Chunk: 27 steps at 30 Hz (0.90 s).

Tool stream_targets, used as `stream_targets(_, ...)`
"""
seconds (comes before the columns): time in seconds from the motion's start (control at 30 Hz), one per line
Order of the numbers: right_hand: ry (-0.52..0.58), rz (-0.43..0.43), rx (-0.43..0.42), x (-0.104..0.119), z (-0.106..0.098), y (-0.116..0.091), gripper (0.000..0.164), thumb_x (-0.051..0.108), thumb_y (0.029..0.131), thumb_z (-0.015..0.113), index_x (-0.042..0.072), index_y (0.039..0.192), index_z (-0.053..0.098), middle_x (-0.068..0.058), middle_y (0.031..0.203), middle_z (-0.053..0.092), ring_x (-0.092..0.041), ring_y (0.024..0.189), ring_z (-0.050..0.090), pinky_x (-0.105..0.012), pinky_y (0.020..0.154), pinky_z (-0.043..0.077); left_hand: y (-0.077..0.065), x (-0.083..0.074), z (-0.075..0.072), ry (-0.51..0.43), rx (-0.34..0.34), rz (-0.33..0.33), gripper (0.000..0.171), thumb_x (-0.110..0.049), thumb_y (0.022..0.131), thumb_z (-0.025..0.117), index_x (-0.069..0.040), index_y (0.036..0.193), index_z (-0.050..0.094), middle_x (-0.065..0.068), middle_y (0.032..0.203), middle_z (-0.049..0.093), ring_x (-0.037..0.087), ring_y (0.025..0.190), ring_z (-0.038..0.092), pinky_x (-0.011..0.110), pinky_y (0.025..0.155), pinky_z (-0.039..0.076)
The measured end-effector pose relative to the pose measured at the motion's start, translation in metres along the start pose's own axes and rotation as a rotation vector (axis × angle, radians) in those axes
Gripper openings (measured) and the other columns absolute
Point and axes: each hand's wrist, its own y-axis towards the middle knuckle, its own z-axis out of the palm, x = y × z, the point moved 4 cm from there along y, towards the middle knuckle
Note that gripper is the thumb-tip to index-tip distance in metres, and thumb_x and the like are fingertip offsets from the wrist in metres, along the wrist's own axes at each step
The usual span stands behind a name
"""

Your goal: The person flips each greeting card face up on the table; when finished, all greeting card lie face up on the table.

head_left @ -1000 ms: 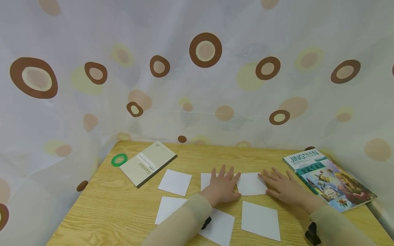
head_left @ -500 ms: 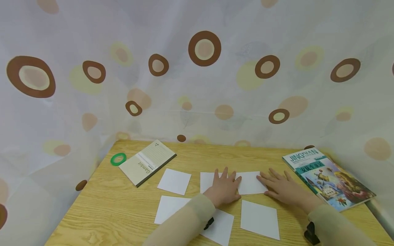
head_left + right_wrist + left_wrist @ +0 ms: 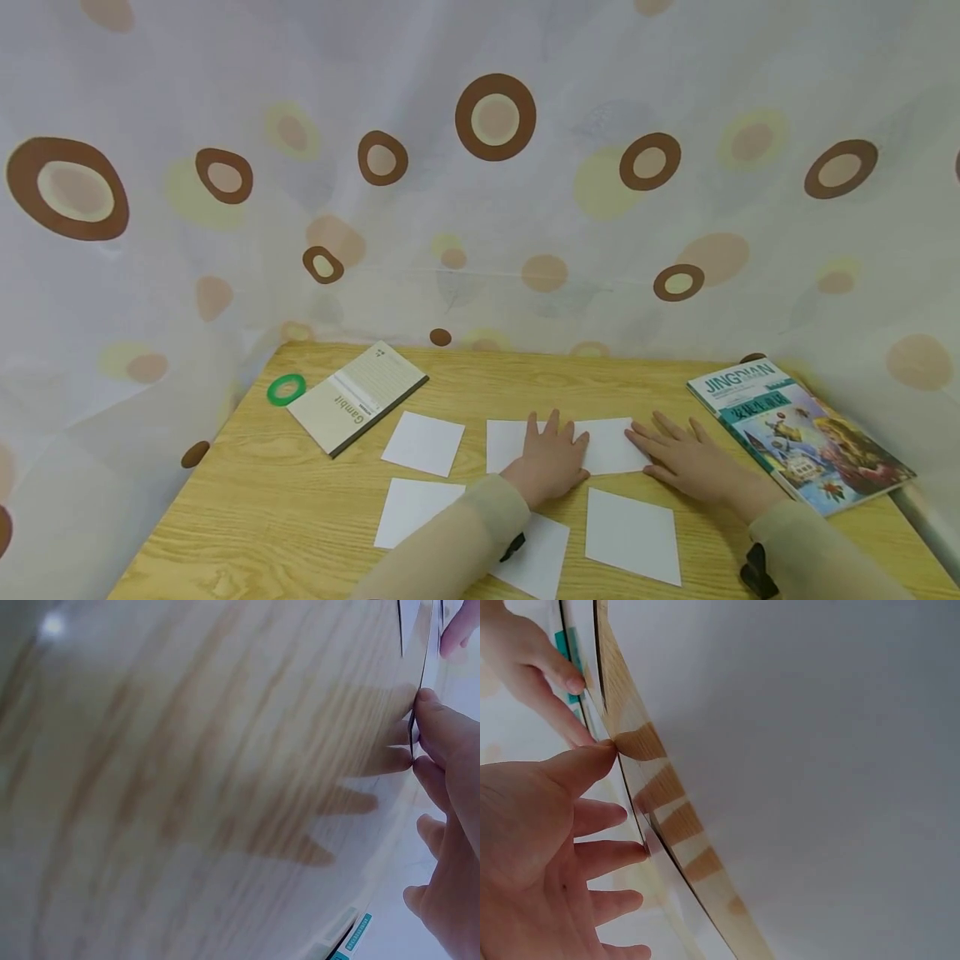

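In the head view my left hand (image 3: 549, 467) lies with spread fingers where two white paper sheets meet, partly covering the left sheet (image 3: 504, 442). Its thumb and fingertips come right to the paper's edge in the left wrist view. Between both hands is the other white sheet (image 3: 611, 446). My right hand (image 3: 693, 467) rests at that sheet's right edge, fingers extended, thumb near its lower corner. The thumb (image 3: 431, 697) and a fingertip touch the thin paper edge in the right wrist view. Neither hand grips anything.
More white sheets lie around: one at the left (image 3: 423, 442), one below it (image 3: 412, 504), one partly under the left sleeve (image 3: 540, 554), one at the front right (image 3: 633, 533). A notebook (image 3: 360, 396) and green tape roll (image 3: 287, 389) are back left; a magazine (image 3: 802, 442) lies right.
My left hand has slid slightly to the right over the sheets, its fingers a little closer together. My right hand has stayed nearly still; the papers have hardly moved.
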Motion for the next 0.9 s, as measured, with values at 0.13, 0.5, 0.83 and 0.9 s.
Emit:
stream_targets(0.13,0.015,-0.002,-0.001,-0.0008,0.0004,-0.0002,0.058,0.046,0.099,0.053,0.022,0.151,0.043,-0.006,0.155,0.044,-0.044,0.145,0.029,-0.077,0.108,0.016,-0.0023,0.0,-0.0018,0.002,-0.001,0.014,0.06,-0.062,0.097,0.043,-0.039,0.152,0.037,-0.012,0.157,0.037,0.019,0.151,0.024,0.051,0.119,0.025)
stream_targets(0.5,0.036,0.005,-0.002,-0.0029,0.0028,0.0004,0.057,0.044,0.1,0.052,0.022,0.152,0.041,-0.006,0.156,0.043,-0.044,0.145,0.028,-0.077,0.109,0.015,-0.0038,-0.001,-0.0039,-0.032,0.007,0.083,0.054,-0.051,0.102,0.044,-0.036,0.153,0.035,-0.001,0.159,0.037,0.014,0.148,0.029,0.053,0.119,0.026)
stream_targets(0.83,0.039,-0.017,-0.008,0.0008,0.0001,0.0006,0.057,0.043,0.1,0.053,0.02,0.151,0.042,-0.008,0.154,0.045,-0.046,0.143,0.031,-0.078,0.106,0.018,-0.0081,-0.0019,-0.0037,-0.142,0.044,0.114,0.047,-0.037,0.108,0.029,-0.036,0.156,0.028,0.01,0.16,0.033,0.022,0.149,0.029,0.054,0.122,0.018)
stream_targets(0.9,0.039,-0.016,-0.006,0.001,-0.0001,0.0007,0.057,0.043,0.1,0.052,0.021,0.152,0.042,-0.007,0.154,0.044,-0.045,0.144,0.03,-0.078,0.107,0.018,-0.0086,-0.0016,-0.0033,-0.153,0.048,0.113,0.049,-0.04,0.108,0.029,-0.036,0.157,0.026,0.01,0.161,0.032,0.022,0.15,0.027,0.054,0.123,0.016)
